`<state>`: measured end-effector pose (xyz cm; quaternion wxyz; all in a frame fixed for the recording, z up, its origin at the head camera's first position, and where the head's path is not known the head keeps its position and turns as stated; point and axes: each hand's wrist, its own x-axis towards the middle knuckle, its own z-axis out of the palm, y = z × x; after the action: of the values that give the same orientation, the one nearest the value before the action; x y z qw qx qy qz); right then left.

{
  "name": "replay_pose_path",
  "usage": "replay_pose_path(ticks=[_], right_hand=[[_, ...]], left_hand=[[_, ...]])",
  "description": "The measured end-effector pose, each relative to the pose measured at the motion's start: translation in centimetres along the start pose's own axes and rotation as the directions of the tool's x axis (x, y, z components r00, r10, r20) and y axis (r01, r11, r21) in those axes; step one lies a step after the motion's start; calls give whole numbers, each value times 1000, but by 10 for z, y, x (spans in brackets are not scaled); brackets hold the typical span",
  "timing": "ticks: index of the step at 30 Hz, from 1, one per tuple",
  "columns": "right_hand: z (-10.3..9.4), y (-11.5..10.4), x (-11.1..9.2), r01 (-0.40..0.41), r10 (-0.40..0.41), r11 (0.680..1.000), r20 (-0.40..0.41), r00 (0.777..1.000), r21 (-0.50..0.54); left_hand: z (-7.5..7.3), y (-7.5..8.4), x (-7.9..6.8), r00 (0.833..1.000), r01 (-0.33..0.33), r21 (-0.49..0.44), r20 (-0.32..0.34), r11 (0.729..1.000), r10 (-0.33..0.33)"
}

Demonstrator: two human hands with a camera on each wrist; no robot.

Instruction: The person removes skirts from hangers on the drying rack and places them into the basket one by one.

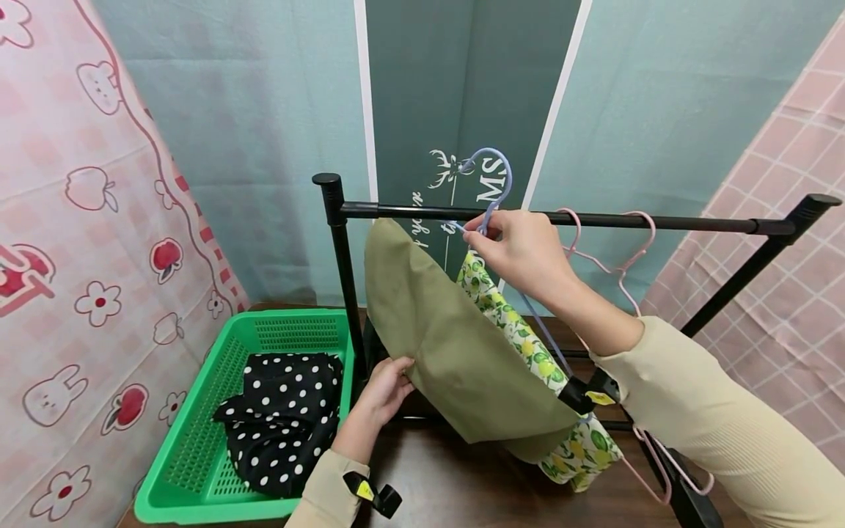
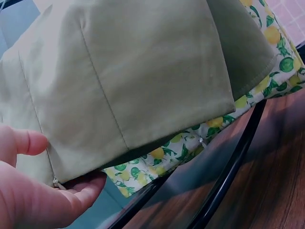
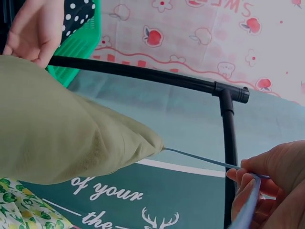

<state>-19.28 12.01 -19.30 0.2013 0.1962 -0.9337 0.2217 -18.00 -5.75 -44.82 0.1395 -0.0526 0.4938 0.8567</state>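
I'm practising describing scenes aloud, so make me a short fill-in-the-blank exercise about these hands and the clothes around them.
1. The right hand grips a ____ hanger.
2. The left hand holds a plain ____ garment.
3. White cloth near that garment is printed with green leaves and yellow ____.
4. Black cloth with white ____ lies in the green basket.

Missing words: blue; olive-green; lemons; dots.

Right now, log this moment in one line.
left hand: holds olive garment | right hand: grips blue hanger | green basket: polka-dot cloth inside
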Motion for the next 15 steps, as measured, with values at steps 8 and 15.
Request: replay_pose_path(ticks=[8,15], right_hand=[[0,0,-2,-7,7,1000,15,1000,23],[0,-1,-2,6,-6,1000,1,1000,27]], left_hand=[[0,-2,1,999,32,-66,38,997,-30],[2,-2,3,999,39,-86,38,996,-36]])
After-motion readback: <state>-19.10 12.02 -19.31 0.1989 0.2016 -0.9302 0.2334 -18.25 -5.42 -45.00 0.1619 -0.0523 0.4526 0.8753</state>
